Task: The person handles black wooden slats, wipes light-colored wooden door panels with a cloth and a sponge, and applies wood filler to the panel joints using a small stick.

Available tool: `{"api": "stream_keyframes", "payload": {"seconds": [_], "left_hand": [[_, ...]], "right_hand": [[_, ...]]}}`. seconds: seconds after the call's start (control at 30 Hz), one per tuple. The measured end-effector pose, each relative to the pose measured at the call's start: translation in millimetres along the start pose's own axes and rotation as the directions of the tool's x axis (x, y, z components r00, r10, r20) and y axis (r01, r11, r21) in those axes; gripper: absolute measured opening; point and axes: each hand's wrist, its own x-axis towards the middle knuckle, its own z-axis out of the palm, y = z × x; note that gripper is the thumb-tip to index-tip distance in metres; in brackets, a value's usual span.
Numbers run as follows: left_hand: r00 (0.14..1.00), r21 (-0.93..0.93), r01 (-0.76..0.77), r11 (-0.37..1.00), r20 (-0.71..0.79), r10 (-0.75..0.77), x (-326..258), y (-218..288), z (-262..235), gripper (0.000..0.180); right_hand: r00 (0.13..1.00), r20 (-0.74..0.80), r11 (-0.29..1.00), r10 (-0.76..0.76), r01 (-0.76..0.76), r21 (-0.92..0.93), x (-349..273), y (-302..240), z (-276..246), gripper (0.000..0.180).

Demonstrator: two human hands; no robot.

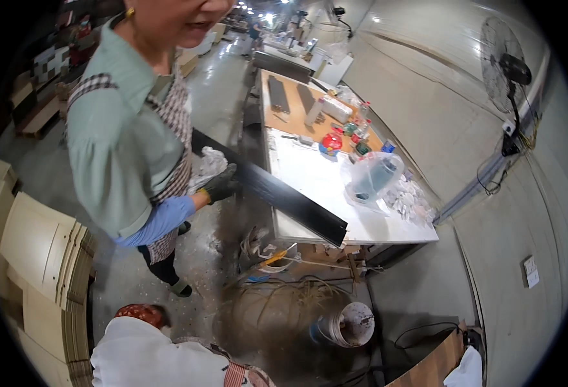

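Neither of my hands shows. At the lower edge is a white-clad shoulder or arm [161, 355], apparently mine, with a red patterned cuff [141, 313] at its end; whatever lies beyond the cuff is hidden. In front of me, to the left, stands a co-worker in a green shirt [113, 155] and checked apron. The co-worker's dark-gloved hand [221, 186] is at a long black panel [284, 193], beside a crumpled white cloth [210, 162]. The panel slants across the near left corner of a white-topped table [303, 164].
On the table are a clear plastic bag [377, 177], crumpled white paper [410, 198], bottles [314, 111] and dark strips [277, 95]. A bucket [355, 324] and loose hoses [290, 297] lie below. Stacked cream panels [39, 238] stand left; a fan [503, 58] hangs right.
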Motion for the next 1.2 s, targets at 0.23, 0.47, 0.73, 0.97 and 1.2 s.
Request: {"api": "stream_keyframes", "payload": {"seconds": [0.23, 0.47, 0.73, 0.97, 1.2], "left_hand": [[0.989, -0.206, 0.102, 0.973, -0.084, -0.122, -78.3, -42.4, -1.8, 0.046], [0.93, -0.302, 0.347, 0.888, -0.014, -0.368, -100.8, -58.2, -26.8, 0.031], [0.97, -0.367, 0.241, 0.898, 0.086, -0.226, -112.5, -178.8, 5.0, 0.021], [0.931, -0.415, 0.36, 0.836, 0.098, -0.352, -137.9, -174.8, 29.2, 0.02], [0.898, -0.436, 0.418, 0.797, 0.062, -0.437, -138.6, -152.8, 38.6, 0.019]], "right_hand": [[0.964, -0.213, 0.987, -0.16, 0.152, -0.05, 51.7, -43.7, -9.4, 0.042], [0.926, -0.285, 0.969, -0.246, 0.231, -0.087, 89.6, -72.4, -29.5, 0.043], [0.917, -0.307, 0.966, -0.256, 0.237, -0.098, 98.4, -82.9, -31.0, 0.043], [0.909, -0.318, 0.962, -0.269, 0.242, -0.123, 99.2, -84.4, -34.8, 0.044], [0.898, -0.349, 0.963, -0.268, 0.244, -0.113, 110.3, -87.5, -23.6, 0.044]]}}
